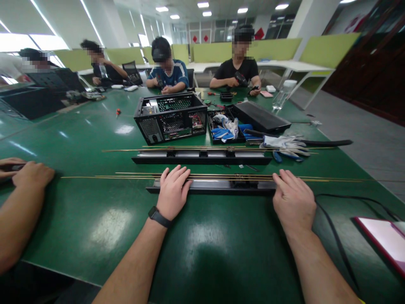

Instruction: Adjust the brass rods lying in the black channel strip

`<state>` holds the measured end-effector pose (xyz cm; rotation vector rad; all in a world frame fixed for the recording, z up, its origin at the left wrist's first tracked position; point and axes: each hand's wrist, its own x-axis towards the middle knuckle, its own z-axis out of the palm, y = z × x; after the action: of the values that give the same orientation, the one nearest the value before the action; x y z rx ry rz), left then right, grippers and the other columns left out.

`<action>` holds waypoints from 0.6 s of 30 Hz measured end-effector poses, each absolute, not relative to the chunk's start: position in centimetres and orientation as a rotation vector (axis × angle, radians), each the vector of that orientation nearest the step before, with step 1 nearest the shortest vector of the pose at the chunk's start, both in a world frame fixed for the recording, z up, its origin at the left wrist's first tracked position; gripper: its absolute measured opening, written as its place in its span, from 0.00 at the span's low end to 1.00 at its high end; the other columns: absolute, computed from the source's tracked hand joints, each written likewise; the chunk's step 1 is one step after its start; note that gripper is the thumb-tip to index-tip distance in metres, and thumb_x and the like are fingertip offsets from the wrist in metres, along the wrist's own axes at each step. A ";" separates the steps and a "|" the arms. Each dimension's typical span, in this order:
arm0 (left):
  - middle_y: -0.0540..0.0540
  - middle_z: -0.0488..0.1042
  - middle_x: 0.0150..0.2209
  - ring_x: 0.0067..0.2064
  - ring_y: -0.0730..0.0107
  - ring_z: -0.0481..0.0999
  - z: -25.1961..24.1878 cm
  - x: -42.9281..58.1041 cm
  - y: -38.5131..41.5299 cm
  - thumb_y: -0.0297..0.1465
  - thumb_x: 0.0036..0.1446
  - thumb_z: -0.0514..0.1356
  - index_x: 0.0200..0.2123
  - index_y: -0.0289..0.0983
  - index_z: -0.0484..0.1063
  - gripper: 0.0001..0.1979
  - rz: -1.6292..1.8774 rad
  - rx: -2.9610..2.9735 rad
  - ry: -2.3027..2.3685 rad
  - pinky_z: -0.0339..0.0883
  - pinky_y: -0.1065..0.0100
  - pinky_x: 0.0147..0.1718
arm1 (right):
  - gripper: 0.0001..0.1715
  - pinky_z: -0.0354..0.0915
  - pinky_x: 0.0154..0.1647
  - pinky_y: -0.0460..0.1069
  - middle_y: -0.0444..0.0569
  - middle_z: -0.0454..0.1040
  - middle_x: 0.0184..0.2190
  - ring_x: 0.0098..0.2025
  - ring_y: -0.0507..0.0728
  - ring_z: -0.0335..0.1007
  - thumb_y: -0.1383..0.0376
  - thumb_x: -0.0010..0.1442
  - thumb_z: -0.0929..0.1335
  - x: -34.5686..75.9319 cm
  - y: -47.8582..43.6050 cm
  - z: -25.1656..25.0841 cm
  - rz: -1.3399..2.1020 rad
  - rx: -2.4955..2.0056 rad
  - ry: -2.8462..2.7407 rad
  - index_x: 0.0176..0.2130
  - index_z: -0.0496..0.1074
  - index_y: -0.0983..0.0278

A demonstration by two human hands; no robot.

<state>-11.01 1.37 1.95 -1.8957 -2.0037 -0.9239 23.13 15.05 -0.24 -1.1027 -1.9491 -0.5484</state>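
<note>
A long black rail (211, 191) with a silvery inner face lies across the green table before me. Several thin brass-coloured rods (215, 178) run along it and stick out past both ends. My left hand (173, 192), a dark band on its wrist, rests over the rail's left part with its fingers stretched out and apart across the rods. At the right end my right hand (294, 200) lies over the rail and rods, fingers extended; its fingertips are partly hidden. A dark bracket (243, 182) sits on the rail between the hands.
Behind lies a second rail (202, 159) with rods. Beyond it stand an open computer case (171, 118), a tray of gloves (225, 128), more gloves (284, 145) and a bottle (283, 95). A black cable (335, 232) curves at right. Another person's hands (31, 173) are at left; several people sit opposite.
</note>
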 end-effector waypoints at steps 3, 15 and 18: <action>0.41 0.78 0.59 0.65 0.52 0.72 1.7 -11.1 1.4 0.32 0.70 0.57 0.58 0.41 0.75 0.16 -0.900 -1.901 -2.001 0.54 0.43 0.68 | 0.16 0.69 0.59 0.60 0.58 0.78 0.53 0.57 0.65 0.76 0.72 0.65 0.65 23.4 15.2 -0.2 -0.555 -1.151 -1.901 0.47 0.81 0.67; 0.41 0.78 0.58 0.64 0.52 0.73 1.5 -11.0 1.6 0.30 0.69 0.58 0.57 0.39 0.74 0.16 -0.896 -1.888 -1.965 0.56 0.44 0.68 | 0.13 0.66 0.58 0.60 0.55 0.79 0.53 0.56 0.65 0.76 0.68 0.67 0.66 24.2 15.1 -0.1 -0.536 -1.234 -1.870 0.43 0.81 0.64; 0.41 0.78 0.58 0.64 0.52 0.73 1.5 -11.0 1.6 0.30 0.69 0.58 0.58 0.40 0.74 0.16 -0.905 -1.883 -1.971 0.55 0.44 0.68 | 0.14 0.66 0.57 0.60 0.58 0.78 0.54 0.56 0.66 0.76 0.67 0.66 0.66 24.2 15.1 0.0 -0.543 -1.282 -1.836 0.46 0.80 0.66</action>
<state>-10.96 1.59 1.45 -1.8826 -1.9711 -0.9054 24.22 15.09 0.01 -1.2820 -1.8356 -0.5430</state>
